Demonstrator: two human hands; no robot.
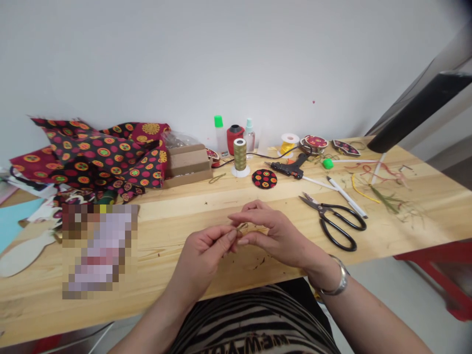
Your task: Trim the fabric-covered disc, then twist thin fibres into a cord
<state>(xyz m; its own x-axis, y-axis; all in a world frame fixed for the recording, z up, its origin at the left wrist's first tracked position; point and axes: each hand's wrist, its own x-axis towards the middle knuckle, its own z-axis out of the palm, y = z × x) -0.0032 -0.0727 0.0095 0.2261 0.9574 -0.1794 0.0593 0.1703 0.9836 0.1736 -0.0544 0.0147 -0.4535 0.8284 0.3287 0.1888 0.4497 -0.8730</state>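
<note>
Over the front middle of the wooden table, my left hand point(208, 253) pinches a short olive cord point(242, 226) between thumb and fingertips. A small loop of this cord stands out toward my right hand point(276, 233). The right thumb and forefinger are apart, one on each side of the loop, close to the left fingertips. Part of the cord is hidden behind my fingers. Beyond the hands lies a round patterned fabric disc point(264, 179), and an olive thread spool point(240, 156) stands upright behind it.
Black-handled scissors point(334, 216) lie blades apart on the right, near a pen point(346, 196) and a glue gun point(289, 168). Patterned fabric point(110, 152) is heaped at the left beside a cardboard box point(188, 164). Loose threads point(391, 196) and a black cylinder point(416, 115) occupy the far right.
</note>
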